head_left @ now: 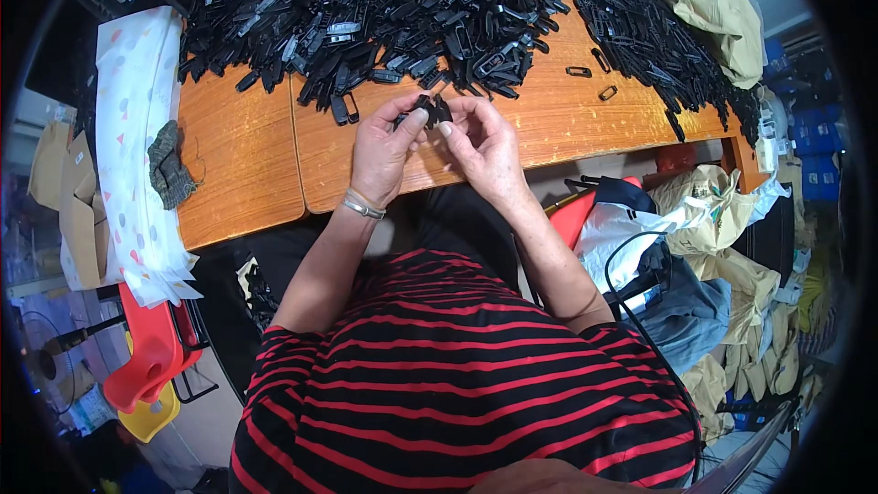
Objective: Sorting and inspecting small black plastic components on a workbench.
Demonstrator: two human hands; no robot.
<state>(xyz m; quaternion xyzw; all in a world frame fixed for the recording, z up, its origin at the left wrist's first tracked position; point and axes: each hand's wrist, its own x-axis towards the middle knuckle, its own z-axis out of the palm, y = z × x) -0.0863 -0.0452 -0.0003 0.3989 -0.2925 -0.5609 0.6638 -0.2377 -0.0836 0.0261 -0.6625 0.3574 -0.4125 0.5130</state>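
Note:
My left hand (381, 148) and my right hand (487, 148) are close together above the table's near edge, fingertips almost meeting. Small black plastic parts are pinched between thumb and fingers: one dark part (422, 108) in the left hand, another dark part (441, 111) in the right. Fingers cover much of both, so I cannot tell whether they are joined. Just beyond my hands spreads a large heap of black plastic parts (384, 14), long and rounded, some with open slots. A slotted frame-like part (345, 109) lies near my left fingers.
A second heap of thin black parts (654, 46) runs along the right side of the wooden table (238, 155). A few small black frames (578, 71) lie loose beside it. At left are a dotted sheet (137, 128) and a dark knitted cloth (168, 166); a tan bag (713, 14) sits far right.

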